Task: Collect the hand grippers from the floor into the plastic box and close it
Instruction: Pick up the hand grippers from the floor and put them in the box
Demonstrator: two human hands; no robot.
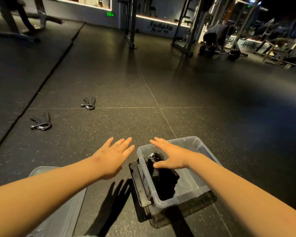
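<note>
Left grip (pixel 113 157): flat, fingers apart, empty.
Right grip (pixel 169 156): likewise, above plastic box (pixel 191 190).
Near hand gripper (pixel 40 123), far hand gripper (pixel 88 103): handles pointed away.

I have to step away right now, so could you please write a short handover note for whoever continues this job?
Left hand: open, empty, above the floor left of the plastic box.
Right hand: open, empty, over the box.
Done: black hand grippers lie in the box; count unclear.
Left: pick up the nearer floor gripper and the farther floor gripper, both off to the left, then fit the clear lid, which lies under the left forearm.
</note>
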